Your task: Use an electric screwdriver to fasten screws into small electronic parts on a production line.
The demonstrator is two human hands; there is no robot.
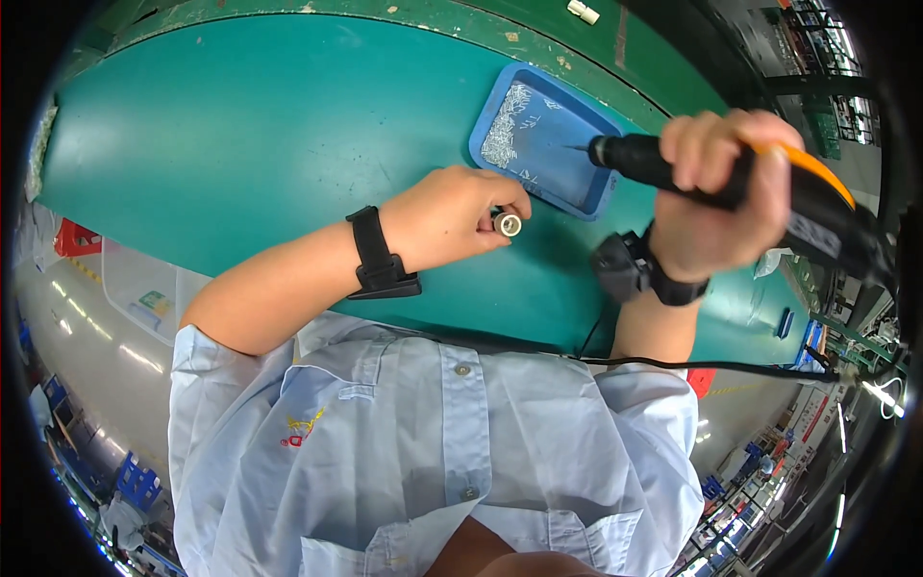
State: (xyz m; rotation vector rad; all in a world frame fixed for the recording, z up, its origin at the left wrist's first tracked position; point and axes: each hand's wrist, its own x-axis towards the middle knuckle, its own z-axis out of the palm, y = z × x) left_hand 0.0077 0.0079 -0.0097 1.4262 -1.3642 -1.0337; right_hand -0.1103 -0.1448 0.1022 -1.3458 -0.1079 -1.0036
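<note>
My left hand (456,217) is closed around a small metal cylindrical fitting (508,224), whose round open end faces up past the fingertips. Raised at the right, my right hand (723,183) wraps round a black electric screwdriver (635,160) with an orange stripe. Its thin bit points left, over a blue plastic tray (598,200). A pile of small silver screws (504,130) lies along the tray's left side. The right hand is slightly smeared by motion. Both wrists wear black straps.
The green work table (240,135) stretches far to the left. A pale cylindrical part (583,12) lies on the ledge beyond it. A black cable (731,365) runs along the near edge at the right. A small dark blue object (785,322) rests near the right edge.
</note>
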